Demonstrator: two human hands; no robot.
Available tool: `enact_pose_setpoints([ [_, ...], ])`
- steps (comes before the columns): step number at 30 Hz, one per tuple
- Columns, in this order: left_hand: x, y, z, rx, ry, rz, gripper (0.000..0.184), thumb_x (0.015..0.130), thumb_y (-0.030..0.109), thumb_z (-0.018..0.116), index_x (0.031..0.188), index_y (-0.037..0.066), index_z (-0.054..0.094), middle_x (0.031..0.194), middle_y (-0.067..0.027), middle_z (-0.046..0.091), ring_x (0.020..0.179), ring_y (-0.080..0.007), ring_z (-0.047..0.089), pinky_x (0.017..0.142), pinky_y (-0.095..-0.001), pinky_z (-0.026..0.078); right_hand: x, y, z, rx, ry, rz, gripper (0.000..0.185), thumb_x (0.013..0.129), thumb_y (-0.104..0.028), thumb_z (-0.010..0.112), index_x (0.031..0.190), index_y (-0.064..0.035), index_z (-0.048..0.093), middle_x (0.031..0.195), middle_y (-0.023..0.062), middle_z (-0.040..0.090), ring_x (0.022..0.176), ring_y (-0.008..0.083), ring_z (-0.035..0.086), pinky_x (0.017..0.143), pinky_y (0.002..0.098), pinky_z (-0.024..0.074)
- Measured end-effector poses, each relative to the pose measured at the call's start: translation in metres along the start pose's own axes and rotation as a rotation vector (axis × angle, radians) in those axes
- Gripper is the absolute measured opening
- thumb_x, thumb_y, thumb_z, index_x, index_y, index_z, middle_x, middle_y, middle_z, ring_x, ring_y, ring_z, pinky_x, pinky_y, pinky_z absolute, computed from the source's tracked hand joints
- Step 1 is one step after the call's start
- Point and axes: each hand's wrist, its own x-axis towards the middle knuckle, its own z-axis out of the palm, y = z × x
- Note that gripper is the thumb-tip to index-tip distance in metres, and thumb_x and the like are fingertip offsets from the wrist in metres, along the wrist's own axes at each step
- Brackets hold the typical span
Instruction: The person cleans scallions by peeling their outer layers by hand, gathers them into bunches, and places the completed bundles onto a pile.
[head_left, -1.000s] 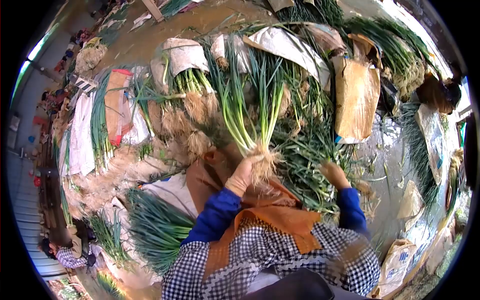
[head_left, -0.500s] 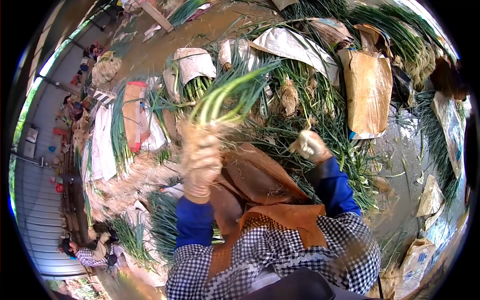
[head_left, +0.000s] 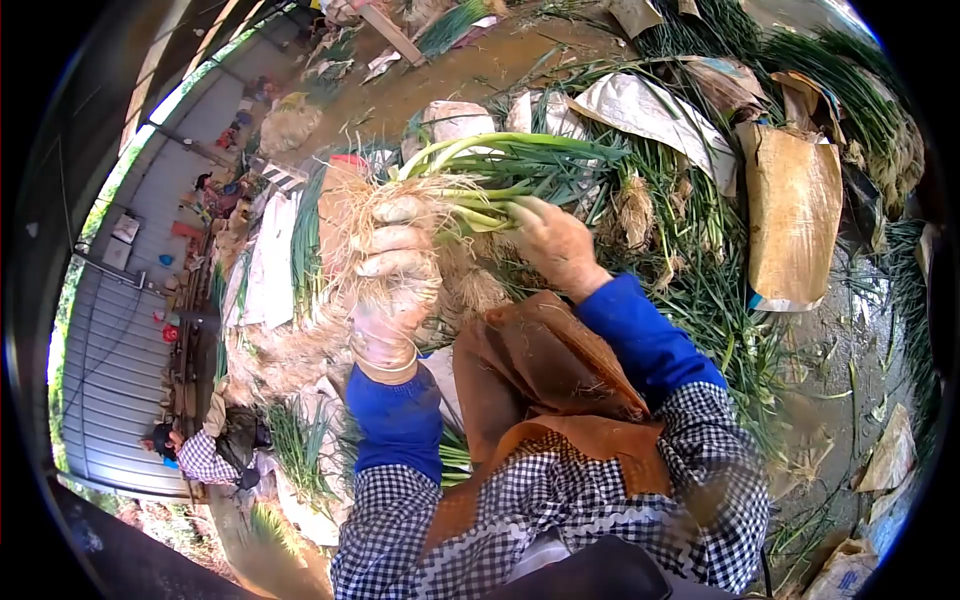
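Note:
A bunch of spring onions lies sideways in front of me, pale roots at the left and green leaves trailing right. My left hand is closed around its root end, with fingers wrapped over and fine roots sticking out past them. At the right of the stems is my right hand, its fingers curled in against the lower stalks; the fingertips are partly hidden, and the hand looks closed on them. Below the bunch, a brown apron covers my lap and knees.
Loose spring onions are heaped at my right, near a tan paper sack. White sacking covers more bundles ahead. Root-ended piles and a white sack lie at left. Another person sits at the far lower left.
My right hand has moved left and up to the stems of the bunch. The bunch in my left hand has tipped over, its leaves now pointing right. The view has shifted slightly.

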Motion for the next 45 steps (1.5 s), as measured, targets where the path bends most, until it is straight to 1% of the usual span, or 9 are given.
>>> enact_pose_setpoints([
  [14, -0.002, -0.014, -0.034, -0.061, 0.016, -0.029, 0.01, 0.079, 0.003, 0.053, 0.087, 0.001, 0.048, 0.083, -0.0063, 0.045, 0.059, -0.0116, 0.054, 0.046, -0.025, 0.048, 0.002, -0.033, -0.021, -0.178, 0.141, -0.032, 0.025, 0.076, -0.037, 0.063, 0.072, -0.0147, 0.053, 0.06, 0.0015, 0.049, 0.054, 0.0176, 0.054, 0.047, 0.0306, 0.0413],
  [24, -0.008, -0.006, -0.125, -0.123, 0.121, -0.205, 0.009, 0.084, 0.009, 0.05, 0.086, 0.0, 0.048, 0.075, -0.0067, 0.046, 0.05, -0.0106, 0.049, 0.038, -0.0225, 0.042, -0.038, -0.047, -0.101, 1.155, -0.95, 0.459, 0.018, 0.077, -0.021, 0.064, 0.077, -0.0038, 0.062, 0.071, 0.0019, 0.06, 0.064, 0.0085, 0.052, 0.059, 0.0257, 0.0434],
  [26, -0.01, 0.0, -0.137, -0.133, 0.129, -0.197, 0.01, 0.083, 0.009, 0.052, 0.088, 0.0, 0.049, 0.076, -0.0069, 0.047, 0.05, -0.0107, 0.05, 0.038, -0.0219, 0.042, -0.069, -0.042, -0.116, 1.31, -1.171, -0.033, 0.019, 0.078, -0.021, 0.062, 0.085, -0.0034, 0.063, 0.078, 0.0042, 0.061, 0.07, 0.0117, 0.053, 0.065, 0.0274, 0.0442],
  [28, -0.021, 0.022, -0.145, -0.188, 0.15, -0.073, 0.012, 0.084, 0.009, 0.052, 0.089, -0.001, 0.049, 0.077, -0.0069, 0.047, 0.051, -0.0107, 0.052, 0.039, -0.0214, 0.043, -0.1, -0.036, -0.15, 0.832, -1.589, -0.23, 0.022, 0.086, -0.024, 0.057, 0.086, -0.0026, 0.064, 0.078, 0.006, 0.061, 0.074, 0.0148, 0.054, 0.07, 0.0261, 0.0432],
  [30, -0.025, 0.032, -0.139, -0.143, 0.129, -0.054, 0.015, 0.085, 0.014, 0.053, 0.091, 0.0, 0.049, 0.077, -0.0057, 0.047, 0.053, -0.0103, 0.054, 0.04, -0.0208, 0.043, -0.163, -0.001, -0.172, 0.773, -1.323, 0.658, 0.039, 0.079, -0.043, 0.063, 0.084, -0.0044, 0.067, 0.068, 0.0074, 0.062, 0.058, 0.0183, 0.052, 0.054, 0.0329, 0.0403],
  [32, -0.028, 0.033, -0.13, -0.184, 0.154, -0.047, 0.016, 0.086, 0.015, 0.052, 0.091, 0.001, 0.048, 0.078, -0.005, 0.047, 0.054, -0.0098, 0.054, 0.04, -0.0212, 0.043, -0.245, 0.069, -0.171, -0.495, -1.702, 0.453, 0.056, 0.077, -0.061, 0.051, 0.094, -0.0114, 0.069, 0.078, 0.0021, 0.066, 0.068, 0.019, 0.062, 0.061, 0.0319, 0.0456],
  [36, -0.026, 0.026, -0.112, -0.159, 0.18, -0.07, 0.016, 0.086, 0.017, 0.053, 0.084, 0.002, 0.049, 0.077, -0.0049, 0.047, 0.051, -0.0095, 0.053, 0.038, -0.0216, 0.042, -0.182, 0.043, -0.12, -0.167, -0.941, 0.296, 0.035, 0.083, -0.046, 0.052, 0.076, -0.012, 0.06, 0.067, 0.0034, 0.06, 0.064, 0.0256, 0.062, 0.056, 0.0337, 0.0503],
  [39, -0.033, 0.01, -0.084, -0.114, 0.178, -0.088, 0.017, 0.087, 0.018, 0.052, 0.082, 0.002, 0.05, 0.077, -0.005, 0.046, 0.049, -0.0107, 0.052, 0.038, -0.0228, 0.042, -0.119, 0.031, -0.062, 0.206, -0.399, 0.483, 0.053, 0.079, -0.034, 0.063, 0.12, -0.0051, 0.046, 0.123, 0.0122, 0.047, 0.106, 0.0256, 0.051, 0.086, 0.0357, 0.0451],
  [45, -0.066, 0.004, 0.012, 0.194, 0.037, -0.043, 0.016, 0.088, 0.013, 0.049, 0.096, -0.001, 0.048, 0.076, -0.0056, 0.046, 0.05, -0.0106, 0.051, 0.037, -0.0224, 0.045, -0.03, 0.01, 0.009, -0.022, -0.563, -0.12, 0.042, 0.079, -0.025, 0.057, 0.115, -0.006, 0.051, 0.124, 0.0096, 0.048, 0.11, 0.027, 0.048, 0.09, 0.0383, 0.0398],
])
